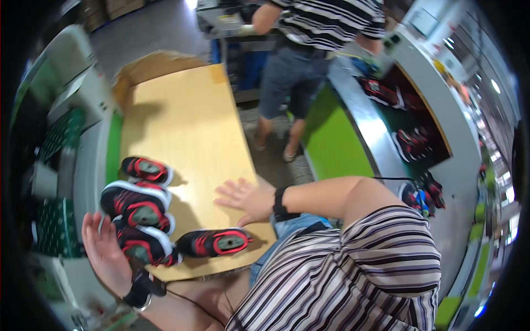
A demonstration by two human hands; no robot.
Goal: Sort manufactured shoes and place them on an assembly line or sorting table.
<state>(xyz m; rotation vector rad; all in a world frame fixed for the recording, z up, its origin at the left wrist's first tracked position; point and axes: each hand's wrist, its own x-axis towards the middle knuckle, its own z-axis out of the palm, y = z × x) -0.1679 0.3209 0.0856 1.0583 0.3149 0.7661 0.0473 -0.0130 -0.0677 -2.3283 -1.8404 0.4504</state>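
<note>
Several black and red sports shoes stand on the near left of the pale wooden tabletop (182, 116). One shoe (201, 243) lies alone by the near edge, its grey-green insole showing. The others are bunched at the left: a small shoe (146, 170) at the far end, a white-soled shoe (121, 193) behind another, and a shoe (149, 238) closest to me. Beside that one, my left hand (106, 251) is raised with its fingers stretched and nothing in it. My right hand (245, 200) is spread over the tabletop, empty, beyond the lone shoe.
Left of the table stands a grey-green machine (83, 105) with dark green perforated parts. Another person (309, 49) in a striped shirt and shorts stands past the table. At the right, a conveyor (359, 116) runs into a housing with more shoes (381, 92).
</note>
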